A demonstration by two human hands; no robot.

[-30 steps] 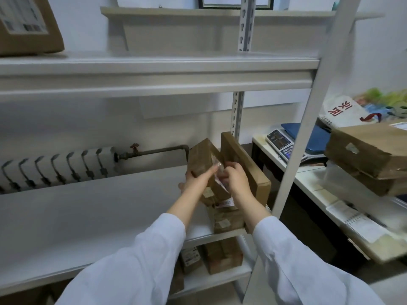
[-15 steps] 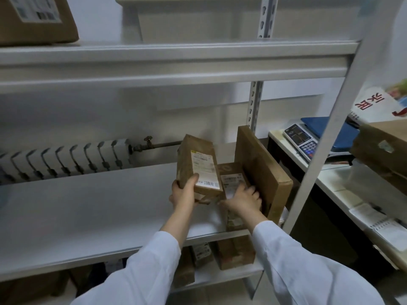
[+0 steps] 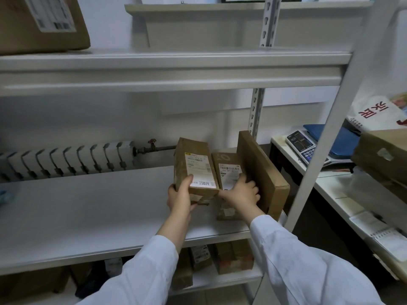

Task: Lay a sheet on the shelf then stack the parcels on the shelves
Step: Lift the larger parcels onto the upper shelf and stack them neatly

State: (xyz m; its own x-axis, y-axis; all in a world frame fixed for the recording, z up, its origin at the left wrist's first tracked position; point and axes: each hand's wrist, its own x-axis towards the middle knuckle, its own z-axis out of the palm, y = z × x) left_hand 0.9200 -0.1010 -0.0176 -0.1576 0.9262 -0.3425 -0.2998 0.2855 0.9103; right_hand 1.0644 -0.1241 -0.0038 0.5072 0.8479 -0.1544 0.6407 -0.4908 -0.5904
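A white sheet (image 3: 88, 208) covers the middle shelf. My left hand (image 3: 179, 198) grips a brown parcel with a white label (image 3: 195, 166), held upright and tilted just above the shelf. To its right a second labelled parcel (image 3: 228, 167) stands on the shelf, and my right hand (image 3: 241, 192) rests on its front with the fingers spread. A large flat brown box (image 3: 262, 170) stands on edge against the right of that parcel, near the shelf's right post.
A big cardboard box (image 3: 39, 23) sits on the upper shelf at left. Several parcels (image 3: 231, 256) stand on the lower shelf. A radiator (image 3: 66, 159) runs behind the shelf. At right, a desk holds a scale (image 3: 306, 148), a brown box (image 3: 383, 155) and papers.
The labelled parcel in my left hand has turned upright to show its label and moved left of the second parcel. My right hand moved down onto the second parcel.
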